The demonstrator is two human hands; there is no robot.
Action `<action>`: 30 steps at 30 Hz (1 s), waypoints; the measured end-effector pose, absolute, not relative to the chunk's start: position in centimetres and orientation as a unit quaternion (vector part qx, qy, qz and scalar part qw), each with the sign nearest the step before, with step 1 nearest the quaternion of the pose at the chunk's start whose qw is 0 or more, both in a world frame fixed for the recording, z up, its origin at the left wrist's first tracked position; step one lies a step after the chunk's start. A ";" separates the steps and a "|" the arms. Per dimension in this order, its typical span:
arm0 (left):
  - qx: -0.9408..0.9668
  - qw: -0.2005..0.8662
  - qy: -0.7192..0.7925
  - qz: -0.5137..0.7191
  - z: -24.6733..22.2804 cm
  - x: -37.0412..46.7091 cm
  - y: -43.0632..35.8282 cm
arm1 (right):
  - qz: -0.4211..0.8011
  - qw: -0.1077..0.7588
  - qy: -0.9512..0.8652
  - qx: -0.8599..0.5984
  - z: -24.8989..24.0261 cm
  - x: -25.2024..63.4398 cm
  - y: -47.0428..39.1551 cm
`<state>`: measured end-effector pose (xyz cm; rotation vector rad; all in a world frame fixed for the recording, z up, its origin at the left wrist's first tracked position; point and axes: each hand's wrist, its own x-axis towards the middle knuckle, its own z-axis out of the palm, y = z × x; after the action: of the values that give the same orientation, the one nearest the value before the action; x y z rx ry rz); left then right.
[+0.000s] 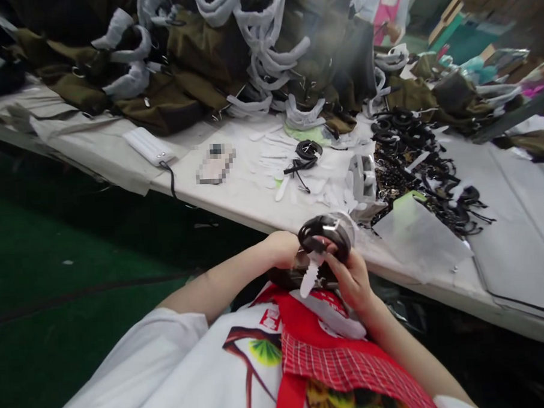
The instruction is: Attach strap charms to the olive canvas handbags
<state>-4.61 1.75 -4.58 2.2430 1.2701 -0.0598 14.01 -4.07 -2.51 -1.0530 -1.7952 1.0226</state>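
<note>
A coiled black strap with a metal fitting is held up just before the table's front edge, with clear wrapping on its right side. My right hand is closed on the coil from the right, its thumb pressing near the middle. From the coil hangs a white notched strip. My left hand lies against the coil's left side, its fingers hidden behind it. Below both hands, a dark item rests against the red apron; its kind is unclear.
On the white table lie a phone, a white power bank, another coiled strap and a heap of black straps. Olive bags with wrapped handles fill the back. A person stands beyond.
</note>
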 end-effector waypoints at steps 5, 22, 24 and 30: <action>0.794 0.244 0.556 -0.015 -5.2 -6.1 2.6 | 0.394 0.135 -0.801 -0.430 -3.0 14.6 -3.5; 0.802 0.237 0.541 0.085 -1.5 -7.3 0.1 | 0.215 -0.097 -0.842 -0.485 -5.6 12.0 -4.0; 0.794 0.246 0.550 0.083 -2.0 -8.0 0.6 | 0.244 -0.073 -0.840 -0.478 -5.0 12.4 -4.0; 0.696 0.328 0.628 0.116 -5.8 -12.2 3.2 | 0.388 0.032 -0.805 -0.447 -2.1 16.4 -3.2</action>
<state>-12.22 3.19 -5.83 1.8236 1.6442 0.3031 16.38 -3.21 -2.06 -1.3776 -2.4792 1.1953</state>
